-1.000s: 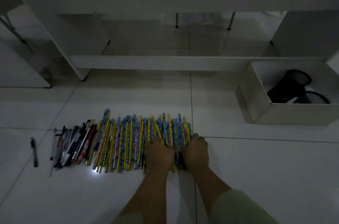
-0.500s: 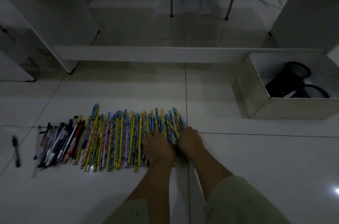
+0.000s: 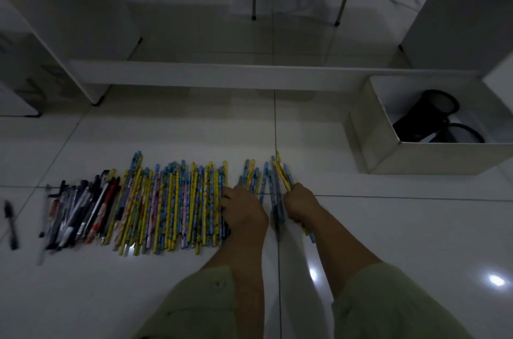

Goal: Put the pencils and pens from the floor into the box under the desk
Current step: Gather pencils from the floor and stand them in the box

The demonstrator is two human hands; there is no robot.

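A long row of yellow, blue and pink pencils [image 3: 177, 205] lies side by side on the white tiled floor, with dark and red pens [image 3: 80, 213] at its left end. My left hand [image 3: 244, 211] rests on the row's right end, fingers over the pencils. My right hand [image 3: 301, 204] grips a small bunch of pencils [image 3: 283, 174] pulled away to the right. A few loose pencils [image 3: 254, 177] lie between my hands. The open white box [image 3: 388, 155] stands at the right under the desk.
Two black mesh cups [image 3: 433, 116] lie inside the box. A single black pen [image 3: 11, 224] lies apart at the far left. A white desk crossbar [image 3: 222, 74] and desk side panel [image 3: 75, 41] run behind the row. Thin metal legs [image 3: 254, 5] stand further back.
My right hand has closed round a few pencils and drawn them right, opening a gap in the row. My left hand stayed on the row's end.
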